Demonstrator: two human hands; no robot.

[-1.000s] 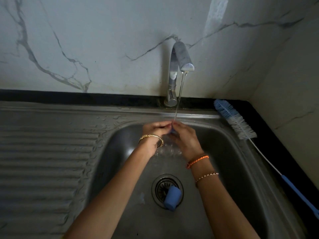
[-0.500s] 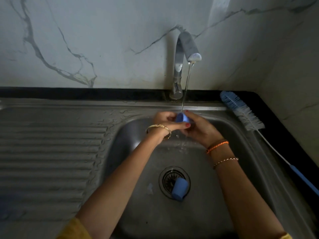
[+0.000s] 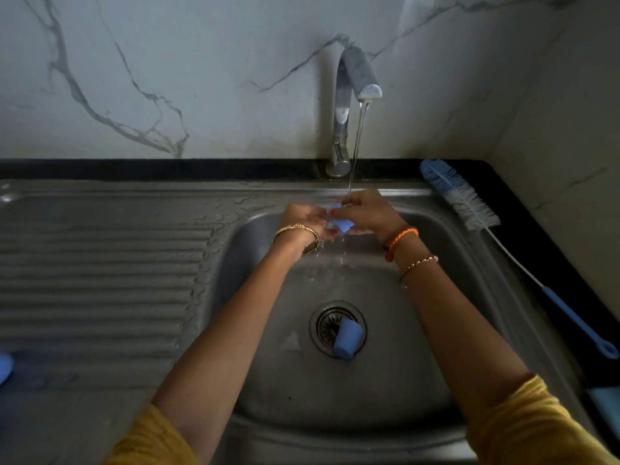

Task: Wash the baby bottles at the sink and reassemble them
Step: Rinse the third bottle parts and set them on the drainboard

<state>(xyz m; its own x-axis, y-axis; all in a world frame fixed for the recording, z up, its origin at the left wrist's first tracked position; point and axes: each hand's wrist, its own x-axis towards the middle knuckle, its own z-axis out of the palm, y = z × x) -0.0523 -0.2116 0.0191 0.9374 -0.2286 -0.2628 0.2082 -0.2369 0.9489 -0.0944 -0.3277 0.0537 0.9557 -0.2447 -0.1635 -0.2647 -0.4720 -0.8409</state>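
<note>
Both hands are over the steel sink basin [image 3: 255,330], under the thin stream from the faucet [image 3: 349,95]. My right hand [image 3: 364,214] and my left hand [image 3: 303,218] together grip a small blue bottle part [image 3: 343,224], mostly hidden by the fingers; water drips from it. A blue bottle cap [image 3: 347,338] lies on its side over the drain [image 3: 323,325].
A blue-and-white bottle brush [image 3: 469,209] lies along the sink's right rim on the black counter. The ribbed drainboard [image 3: 100,263] extends to the left, with a blue object [image 3: 5,365] at its left edge. A marble wall stands behind and to the right.
The blue part has been turned between the fingers under the stream; half a second ago its rounded top showed, now only a lower edge shows. The view shifted slightly.
</note>
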